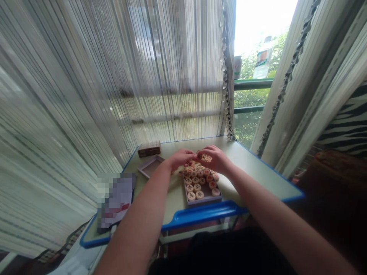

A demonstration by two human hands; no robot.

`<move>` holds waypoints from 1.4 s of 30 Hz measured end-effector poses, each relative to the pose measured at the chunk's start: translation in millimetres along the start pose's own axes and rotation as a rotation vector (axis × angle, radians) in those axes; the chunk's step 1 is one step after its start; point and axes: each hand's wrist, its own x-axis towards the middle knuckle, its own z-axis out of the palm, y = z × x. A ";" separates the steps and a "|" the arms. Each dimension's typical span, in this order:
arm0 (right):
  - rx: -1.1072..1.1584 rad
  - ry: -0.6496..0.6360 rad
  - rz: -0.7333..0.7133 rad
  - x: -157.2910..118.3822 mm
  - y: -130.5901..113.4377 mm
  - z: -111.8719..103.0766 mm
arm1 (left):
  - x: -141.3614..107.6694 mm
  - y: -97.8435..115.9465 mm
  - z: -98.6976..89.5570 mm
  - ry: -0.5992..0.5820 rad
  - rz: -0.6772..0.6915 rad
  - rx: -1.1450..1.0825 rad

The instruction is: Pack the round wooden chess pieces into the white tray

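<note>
And here we are over the tabletop (242,158), both hands in close, fingertips meeting or nearly so above the far end of the tray (205,201). The left hand (181,158) comes in from one side, the right hand (218,158) curls in from the other, and discs show right beside the right hand's fingers; whether either is gripping one, I cannot tell, they're too small and half covered. Here's the relation that counts: the tray lies on the person's side of the hands, between the forearms, its visible sides running away from the body and its far end lost under the fingers. Dark-marked discs (197,187) line its left side, red-marked ones the right, so the right hand looks the nearer to the reds. One loose disc (216,177) sits just outside the right wall. Over on the left, the lid (151,167) lies apart from the tray, with a small box (149,148) behind it.
</note>
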 end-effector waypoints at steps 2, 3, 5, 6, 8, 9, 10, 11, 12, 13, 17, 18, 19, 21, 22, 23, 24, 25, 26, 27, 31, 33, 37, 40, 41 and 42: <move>0.007 0.019 0.003 -4.2 -3.5 -2.0 | -2.8 0.1 0.4 -0.032 0.003 0.014; 0.012 0.023 0.010 -6.4 -5.3 -3.2 | -4.5 0.0 0.9 -0.035 0.004 0.032; 0.035 0.015 0.036 -11.6 -9.3 -5.9 | -8.7 -1.0 2.5 0.000 0.010 0.092; 0.054 0.000 0.057 -14.6 -11.4 -7.2 | -11.1 -2.0 3.6 0.035 0.019 0.130; 0.101 -0.041 0.112 -21.2 -15.5 -9.6 | -15.7 -5.2 6.1 0.120 0.049 0.203; 0.125 -0.064 0.145 -24.4 -17.4 -10.6 | -17.7 -7.5 7.2 0.166 0.064 0.232; 0.148 -0.088 0.176 -27.3 -19.1 -11.4 | -19.4 -10.2 8.2 0.212 0.077 0.256; 0.167 -0.108 0.204 -29.8 -20.6 -11.9 | -20.7 -13.1 9.1 0.254 0.087 0.275; 0.184 -0.127 0.226 -31.8 -21.8 -12.3 | -21.7 -16.1 9.9 0.298 0.096 0.292; 0.199 -0.148 0.240 -33.3 -22.8 -12.6 | -22.5 -19.1 10.5 0.347 0.103 0.312; 0.241 -0.254 0.242 -36.8 -24.8 -12.8 | -25.7 -28.0 13.5 0.541 0.153 0.544; 0.242 -0.275 0.246 -37.4 -25.1 -13.0 | -26.7 -29.3 14.6 0.575 0.178 0.624; 0.238 -0.295 0.254 -37.9 -25.5 -13.4 | -27.8 -30.2 15.8 0.597 0.206 0.692; 0.223 -0.331 0.278 -38.0 -26.9 -14.6 | -29.4 -31.6 18.4 0.623 0.250 0.766; 0.217 -0.348 0.287 -37.8 -27.8 -15.4 | -29.9 -32.0 19.5 0.626 0.259 0.778; 0.215 -0.362 0.293 -37.3 -28.7 -16.2 | -30.1 -32.4 20.4 0.626 0.261 0.782; 0.218 -0.375 0.296 -36.8 -29.6 -17.0 | -30.0 -32.7 21.0 0.625 0.262 0.782; 0.226 -0.386 0.298 -36.3 -30.4 -17.6 | -29.8 -32.8 21.3 0.625 0.265 0.780; 0.237 -0.396 0.298 -35.9 -31.0 -17.9 | -29.5 -32.8 21.3 0.622 0.270 0.778; 0.247 -0.406 0.297 -35.6 -31.3 -18.0 | -29.3 -32.6 21.2 0.621 0.274 0.775; 0.225 -0.372 0.268 -36.4 -29.6 -17.2 | -30.0 -30.2 20.7 0.614 0.275 0.775; 0.196 -0.322 0.238 -36.9 -28.2 -16.7 | -31.1 -28.6 21.2 0.610 0.285 0.778; 0.181 -0.294 0.196 -37.0 -26.5 -15.8 | -32.5 -26.5 22.5 0.611 0.282 0.780; 0.177 -0.314 0.192 -36.8 -26.1 -14.2 | -32.3 -25.9 22.8 0.609 0.260 0.783; 0.177 -0.321 0.195 -36.7 -26.0 -13.6 | -32.1 -25.8 22.7 0.607 0.262 0.783; 0.177 -0.328 0.199 -36.6 -25.9 -13.0 | -31.9 -25.8 22.5 0.605 0.267 0.781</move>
